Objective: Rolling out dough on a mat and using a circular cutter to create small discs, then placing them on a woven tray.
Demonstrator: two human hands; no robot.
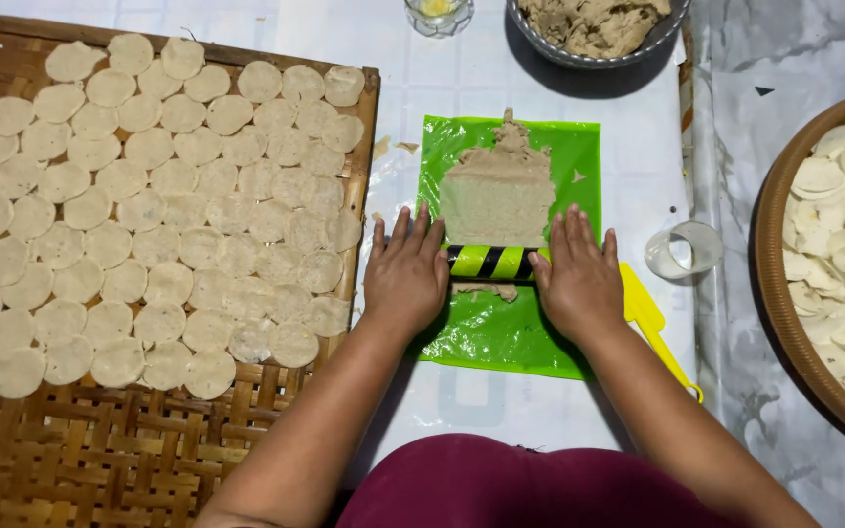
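Note:
A yellow and black striped rolling pin (494,261) lies across a green plastic sheet (501,337). My left hand (405,274) presses flat on its left end and my right hand (576,277) on its right end, fingers stretched forward. Just beyond the pin lies a flattened slab of pale beige dough (497,196), ragged at its far end. A small scrap of dough (486,290) sits on the sheet just behind the pin.
A woven bamboo tray (100,450) at left holds several round dough discs (149,205). A round basket (784,293) at right holds more discs. A metal bowl of dough (594,29), a small glass (437,15), a ring cutter (685,249) and a yellow scraper (652,323) lie nearby.

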